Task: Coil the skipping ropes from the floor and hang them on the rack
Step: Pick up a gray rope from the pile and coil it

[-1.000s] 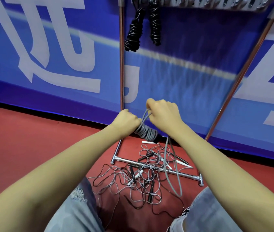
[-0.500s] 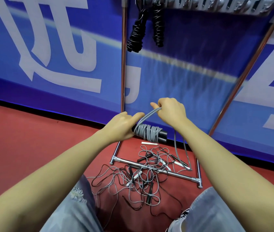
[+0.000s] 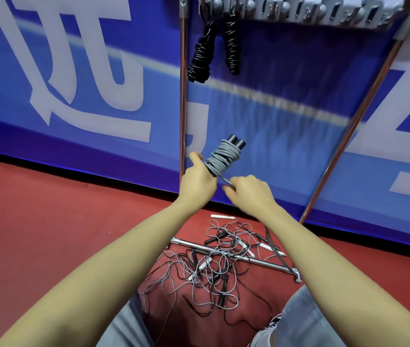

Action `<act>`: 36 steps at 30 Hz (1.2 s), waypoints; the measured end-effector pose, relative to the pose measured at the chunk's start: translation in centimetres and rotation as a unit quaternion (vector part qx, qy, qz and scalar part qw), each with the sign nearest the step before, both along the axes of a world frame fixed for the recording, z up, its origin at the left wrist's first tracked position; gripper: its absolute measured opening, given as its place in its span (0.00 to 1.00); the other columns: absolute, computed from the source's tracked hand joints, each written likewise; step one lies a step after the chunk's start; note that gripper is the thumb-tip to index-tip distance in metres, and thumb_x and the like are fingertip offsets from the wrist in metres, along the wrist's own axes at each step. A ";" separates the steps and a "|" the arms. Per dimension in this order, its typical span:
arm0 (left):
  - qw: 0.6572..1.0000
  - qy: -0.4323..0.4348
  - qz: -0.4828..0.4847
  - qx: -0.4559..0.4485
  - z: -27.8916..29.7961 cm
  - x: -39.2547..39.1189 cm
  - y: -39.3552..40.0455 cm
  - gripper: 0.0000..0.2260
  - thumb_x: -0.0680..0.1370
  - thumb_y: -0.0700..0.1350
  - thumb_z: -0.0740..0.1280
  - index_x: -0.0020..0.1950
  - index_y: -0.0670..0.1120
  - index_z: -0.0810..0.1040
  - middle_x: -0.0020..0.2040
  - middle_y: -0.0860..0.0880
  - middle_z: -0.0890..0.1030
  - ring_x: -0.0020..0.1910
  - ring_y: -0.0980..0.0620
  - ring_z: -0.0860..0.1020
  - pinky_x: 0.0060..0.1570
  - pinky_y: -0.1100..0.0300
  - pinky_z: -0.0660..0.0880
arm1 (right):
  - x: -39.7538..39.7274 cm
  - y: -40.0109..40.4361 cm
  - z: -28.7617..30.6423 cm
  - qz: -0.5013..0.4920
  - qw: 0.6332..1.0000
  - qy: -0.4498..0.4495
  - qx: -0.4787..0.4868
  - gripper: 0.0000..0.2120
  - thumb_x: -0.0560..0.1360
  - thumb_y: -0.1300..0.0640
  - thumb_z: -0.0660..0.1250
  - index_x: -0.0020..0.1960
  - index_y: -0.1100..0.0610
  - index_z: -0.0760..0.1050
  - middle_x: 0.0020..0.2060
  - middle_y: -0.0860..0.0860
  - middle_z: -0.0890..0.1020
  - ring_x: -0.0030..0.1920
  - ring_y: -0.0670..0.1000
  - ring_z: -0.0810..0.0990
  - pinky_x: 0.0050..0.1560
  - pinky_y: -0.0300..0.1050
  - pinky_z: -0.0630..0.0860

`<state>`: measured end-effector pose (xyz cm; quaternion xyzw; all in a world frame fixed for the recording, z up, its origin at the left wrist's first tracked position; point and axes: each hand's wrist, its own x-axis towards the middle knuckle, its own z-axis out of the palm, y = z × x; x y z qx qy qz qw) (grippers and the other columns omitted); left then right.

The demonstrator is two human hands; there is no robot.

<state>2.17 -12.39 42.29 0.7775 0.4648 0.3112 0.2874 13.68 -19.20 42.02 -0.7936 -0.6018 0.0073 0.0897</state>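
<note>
While your left hand point(image 3: 197, 182) grips the base of the grey skipping-rope bundle point(image 3: 222, 158), tilting its black handle ends up and away, your right hand point(image 3: 250, 195) pinches the rope's loose end just beside it, likely to tuck or cinch the last wrap. Above, two black coiled ropes point(image 3: 214, 50) already hang from the rack's hook bar point(image 3: 324, 11). Below, tangled ropes point(image 3: 214, 266) lie across the rack's floor bar point(image 3: 269, 264), waiting.
</note>
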 end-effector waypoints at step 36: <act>0.832 0.321 -0.226 0.391 -2.7 -2.3 2.0 0.17 0.49 0.38 0.79 0.27 0.44 0.72 0.23 0.48 0.70 0.20 0.47 0.70 0.24 0.69 0.51 | 0.2 -0.3 -0.2 -0.093 0.908 0.406 0.038 0.12 0.80 0.60 0.56 0.45 0.60 0.76 0.29 0.58 0.81 0.26 0.53 0.77 0.27 0.39 0.73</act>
